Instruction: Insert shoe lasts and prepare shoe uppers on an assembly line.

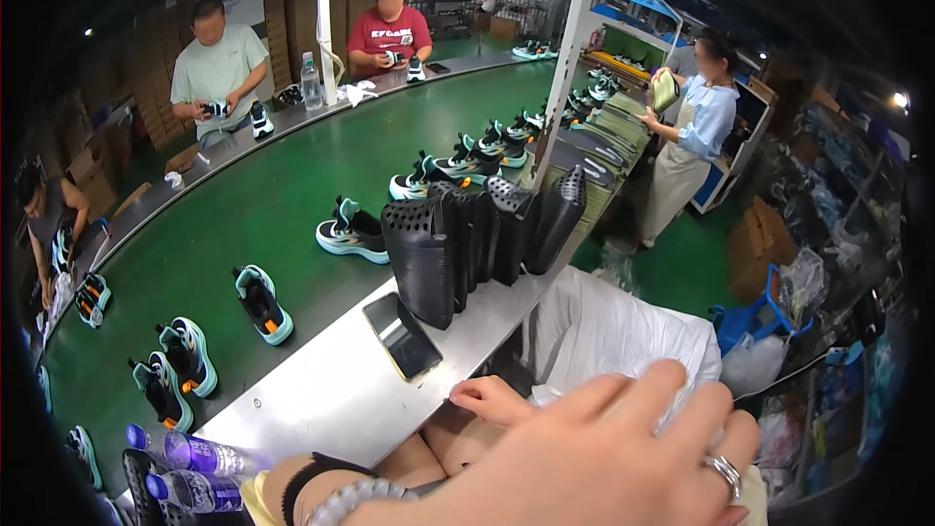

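Close in the foreground, my left hand (614,448) reaches across from the lower left, back of the hand up. Its fingers are bent but apart, with a ring on one, and nothing shows in them. A beaded bracelet (360,499) circles that wrist. Partly behind it, my right hand (494,399) rests low beside the metal table edge (321,365), its fingers loosely curled with nothing visible inside. The nearest thing on the table is a dark-screened phone (402,334). Beyond the phone stand several black shoe-shaped forms with perforated tops (419,258). Neither hand touches these.
Black and turquoise sneakers (261,304) line the green conveyor (312,185). Water bottles (200,490) lie at the lower left. A white sack (623,326) fills the space right of the table. A white post (570,68) rises beyond the forms. Several people work around the line.
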